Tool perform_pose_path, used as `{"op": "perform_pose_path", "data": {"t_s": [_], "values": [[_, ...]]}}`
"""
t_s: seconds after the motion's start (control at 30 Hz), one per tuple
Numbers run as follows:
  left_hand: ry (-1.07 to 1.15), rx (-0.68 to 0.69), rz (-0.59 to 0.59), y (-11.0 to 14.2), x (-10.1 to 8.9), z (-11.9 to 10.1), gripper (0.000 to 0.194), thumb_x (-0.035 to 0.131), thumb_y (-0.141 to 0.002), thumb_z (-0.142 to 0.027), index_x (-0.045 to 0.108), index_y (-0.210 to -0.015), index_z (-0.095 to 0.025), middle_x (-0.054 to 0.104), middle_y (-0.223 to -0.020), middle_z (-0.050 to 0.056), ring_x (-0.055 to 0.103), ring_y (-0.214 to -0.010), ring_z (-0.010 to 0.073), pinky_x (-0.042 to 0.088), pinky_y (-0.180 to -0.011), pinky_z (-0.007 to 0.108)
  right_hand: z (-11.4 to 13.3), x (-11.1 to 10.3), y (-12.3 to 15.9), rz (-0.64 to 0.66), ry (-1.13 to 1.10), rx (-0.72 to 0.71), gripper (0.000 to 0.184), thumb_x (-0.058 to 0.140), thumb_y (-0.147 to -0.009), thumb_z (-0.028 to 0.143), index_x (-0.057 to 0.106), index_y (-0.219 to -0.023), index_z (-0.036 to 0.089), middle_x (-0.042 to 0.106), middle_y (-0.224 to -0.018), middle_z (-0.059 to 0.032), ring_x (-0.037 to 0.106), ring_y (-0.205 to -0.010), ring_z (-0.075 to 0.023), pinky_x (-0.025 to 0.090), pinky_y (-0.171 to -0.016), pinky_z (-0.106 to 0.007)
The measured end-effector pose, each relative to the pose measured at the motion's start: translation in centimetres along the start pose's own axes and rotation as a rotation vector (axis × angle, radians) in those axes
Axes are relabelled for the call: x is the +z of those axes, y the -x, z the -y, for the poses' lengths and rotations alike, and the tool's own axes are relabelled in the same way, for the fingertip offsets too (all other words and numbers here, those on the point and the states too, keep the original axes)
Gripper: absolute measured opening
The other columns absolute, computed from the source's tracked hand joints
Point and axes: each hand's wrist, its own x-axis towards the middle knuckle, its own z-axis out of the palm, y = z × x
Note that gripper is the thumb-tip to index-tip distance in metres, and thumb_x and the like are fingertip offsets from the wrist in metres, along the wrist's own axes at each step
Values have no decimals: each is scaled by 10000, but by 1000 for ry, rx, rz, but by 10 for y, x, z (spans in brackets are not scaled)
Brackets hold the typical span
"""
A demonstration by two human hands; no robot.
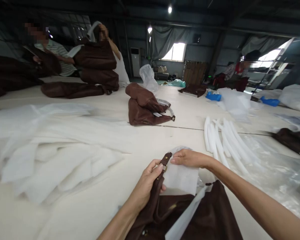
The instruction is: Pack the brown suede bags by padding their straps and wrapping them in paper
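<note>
A dark brown handbag point(212, 216) lies on the table in front of me, with white paper strips about its top. My left hand point(147, 181) grips the bag's strap point(166, 156) near its brass-coloured buckle, thumb on top. Just right of the strap, my right hand point(187, 158) pinches a sheet of thin white wrapping paper point(181, 180) that hangs beside the strap end. The tips of some right fingers are hidden behind the paper.
White paper sheets point(57, 163) are spread at the left. Foam tubes point(222, 140) and clear plastic bags point(272, 166) lie at the right. Two brown bags point(145, 110) rest ahead. Co-workers stand at the far left, handling a brown bag point(97, 56), and another person is at the far right.
</note>
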Motion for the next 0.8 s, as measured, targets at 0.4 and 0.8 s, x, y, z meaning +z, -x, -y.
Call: {"op": "perform_pose_path", "data": {"t_s": [0.4,0.8], "values": [[14,91,-108,-3,5,3,383,665,-805,-563,542,-859,-205,484,-546,-79,500,-407,74,360,-395,138,-26,60,59,-446,-1078,89,412,773,-779,471,710,-1076,192,743,-994,-99,701,-842,-232,565,-697,-337],[-147,193,-159,-4,-3,1,435,581,-831,-581,673,-943,-171,656,-866,58,625,-801,199,507,-727,278,-24,94,27,-948,-1017,244,249,784,-612,252,713,-835,168,757,-843,-73,697,-780,-257,584,-625,-340]]}}
